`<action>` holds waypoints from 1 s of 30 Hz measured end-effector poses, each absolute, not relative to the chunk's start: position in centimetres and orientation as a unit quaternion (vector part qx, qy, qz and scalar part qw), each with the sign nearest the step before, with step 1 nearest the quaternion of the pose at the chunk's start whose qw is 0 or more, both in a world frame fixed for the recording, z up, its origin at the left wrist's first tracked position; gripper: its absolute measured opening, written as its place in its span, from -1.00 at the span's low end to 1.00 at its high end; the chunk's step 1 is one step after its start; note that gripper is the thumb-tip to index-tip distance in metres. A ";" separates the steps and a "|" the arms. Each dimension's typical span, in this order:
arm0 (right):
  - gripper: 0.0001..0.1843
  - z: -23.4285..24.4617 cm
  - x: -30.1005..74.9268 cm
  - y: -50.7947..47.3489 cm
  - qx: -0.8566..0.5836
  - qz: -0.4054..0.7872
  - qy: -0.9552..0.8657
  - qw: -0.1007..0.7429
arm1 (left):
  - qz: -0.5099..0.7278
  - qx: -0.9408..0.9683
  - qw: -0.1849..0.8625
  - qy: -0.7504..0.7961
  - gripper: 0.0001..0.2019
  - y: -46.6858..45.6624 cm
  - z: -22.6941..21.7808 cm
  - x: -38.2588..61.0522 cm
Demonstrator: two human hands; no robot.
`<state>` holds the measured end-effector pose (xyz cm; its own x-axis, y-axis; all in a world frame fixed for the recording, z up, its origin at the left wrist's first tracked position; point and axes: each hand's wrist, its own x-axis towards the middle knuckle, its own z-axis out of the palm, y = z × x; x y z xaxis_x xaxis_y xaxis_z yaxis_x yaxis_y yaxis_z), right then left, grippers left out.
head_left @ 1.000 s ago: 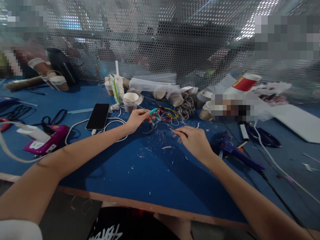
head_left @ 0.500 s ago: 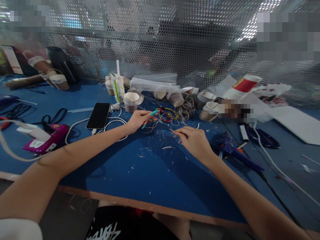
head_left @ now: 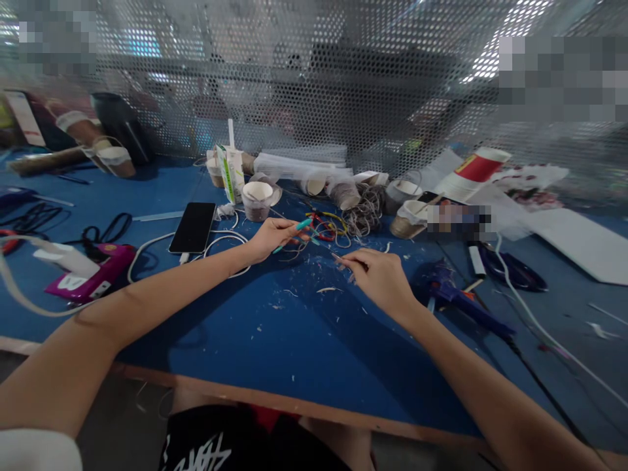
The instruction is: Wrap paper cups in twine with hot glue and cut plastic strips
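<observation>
My left hand point(head_left: 271, 238) is closed around a slim teal tool point(head_left: 303, 224). Its teal parts stick out above and below the fingers, but its exact kind is unclear. Thin grey cord lies close under these fingers. To the right, my right hand point(head_left: 381, 275) pinches a small thin piece point(head_left: 336, 256) between thumb and forefinger; it is too small to name. A short gap separates the two hands, low over the blue table point(head_left: 294, 333). Behind them lie red and yellow loops point(head_left: 333, 226) and a tangle of grey-brown cord point(head_left: 367, 208).
Several small cups, one point(head_left: 258, 199) near my left hand, line the back by a perforated metal screen point(head_left: 294, 85). A phone point(head_left: 193, 227) on a white cable and a purple device point(head_left: 98, 271) lie left. A blue glue gun point(head_left: 466, 304) rests right. White scraps dot the table.
The teal tool in my left hand has shifted slightly, its lower part turning a little. My right hand stays almost in place with its pinch. The view has moved very slightly.
</observation>
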<state>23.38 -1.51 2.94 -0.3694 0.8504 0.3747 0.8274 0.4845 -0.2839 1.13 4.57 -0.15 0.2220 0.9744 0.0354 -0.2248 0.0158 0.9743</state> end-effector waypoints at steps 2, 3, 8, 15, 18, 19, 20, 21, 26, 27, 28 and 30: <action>-0.71 3.0 23.3 -1.5 -0.511 0.036 -0.823 0.246 | 0.510 0.483 0.607 0.372 -0.86 4.6 -0.1 1.0; -0.72 3.0 23.3 -1.5 -0.513 0.038 -0.821 0.249 | 0.518 0.478 0.606 0.368 -0.86 4.7 -0.1 0.9; -0.74 2.8 23.4 -1.3 -0.517 0.024 -0.815 0.260 | 0.535 0.477 0.598 0.359 -0.83 5.1 -0.5 0.6; -0.77 2.6 23.3 -1.4 -0.516 -0.006 -0.816 0.259 | 0.530 0.489 0.593 0.359 -0.84 5.3 -0.9 0.6; -0.80 2.7 23.3 -1.5 -0.522 -0.006 -0.813 0.257 | 0.521 0.496 0.590 0.367 -0.86 5.3 -0.8 0.7; -0.81 2.8 23.3 -1.6 -0.523 -0.006 -0.812 0.258 | 0.518 0.499 0.590 0.367 -0.86 5.3 -0.9 0.7; -0.81 2.9 23.3 -1.6 -0.525 -0.006 -0.811 0.258 | 0.516 0.502 0.589 0.368 -0.86 5.3 -0.9 0.8; -0.81 2.9 23.3 -1.6 -0.528 -0.006 -0.809 0.260 | 0.515 0.503 0.588 0.368 -0.85 5.3 -0.9 0.7; -0.79 3.0 23.3 -1.5 -0.542 -0.001 -0.796 0.269 | 0.525 0.498 0.588 0.363 -0.85 5.3 -0.9 0.6; -0.79 3.0 23.4 -1.5 -0.544 -0.001 -0.795 0.270 | 0.527 0.492 0.592 0.361 -0.86 5.3 -0.9 0.7; -0.78 2.9 23.4 -1.5 -0.544 -0.001 -0.794 0.270 | 0.529 0.485 0.596 0.361 -0.87 5.3 -0.8 0.7; -0.78 2.9 23.5 -1.6 -0.544 0.004 -0.795 0.269 | 0.529 0.472 0.604 0.364 -0.88 5.2 -0.6 0.8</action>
<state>23.55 -1.57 2.89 -0.2644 0.8664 0.4236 0.8626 0.4089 -0.2978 0.77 5.17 -0.58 0.1745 0.9828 0.0603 -0.2959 -0.0061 0.9552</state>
